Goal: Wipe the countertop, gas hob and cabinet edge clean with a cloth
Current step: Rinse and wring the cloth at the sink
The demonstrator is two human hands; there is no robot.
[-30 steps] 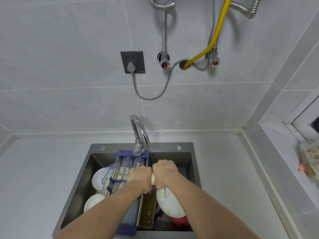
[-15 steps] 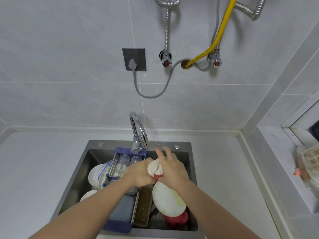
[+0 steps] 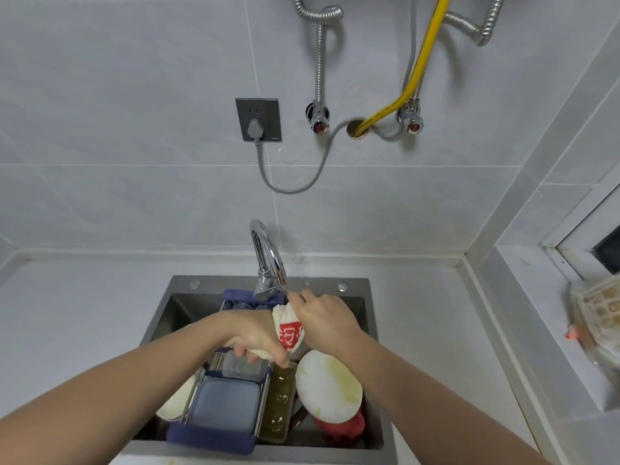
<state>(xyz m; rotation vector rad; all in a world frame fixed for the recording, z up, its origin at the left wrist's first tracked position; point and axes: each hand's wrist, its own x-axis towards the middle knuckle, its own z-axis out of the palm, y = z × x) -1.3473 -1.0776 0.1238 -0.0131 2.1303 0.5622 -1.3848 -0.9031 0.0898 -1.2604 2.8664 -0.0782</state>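
Observation:
A bunched white cloth [image 3: 288, 330] with red print is held over the dark sink [image 3: 188, 286], just below the chrome tap [image 3: 266, 260]. My left hand [image 3: 255, 333] grips its lower end. My right hand [image 3: 323, 318] is closed around its upper right side, fingertips close to the tap spout. The pale countertop [image 3: 84, 313] spreads to both sides of the sink. The gas hob and cabinet edge are out of view.
The sink holds a blue rack [image 3: 221, 407] with containers, a stained white plate [image 3: 328, 385], a red item [image 3: 342, 427] and other white dishes. A socket [image 3: 258, 119] with a plugged cable and hoses hang on the tiled wall. A wrapped package [image 3: 595, 317] lies on the right sill.
Both hands went from gripping the twisted cloth end to end to bunching it; the cloth rose toward the tap and its red print now shows. My right hand shifted up to the spout.

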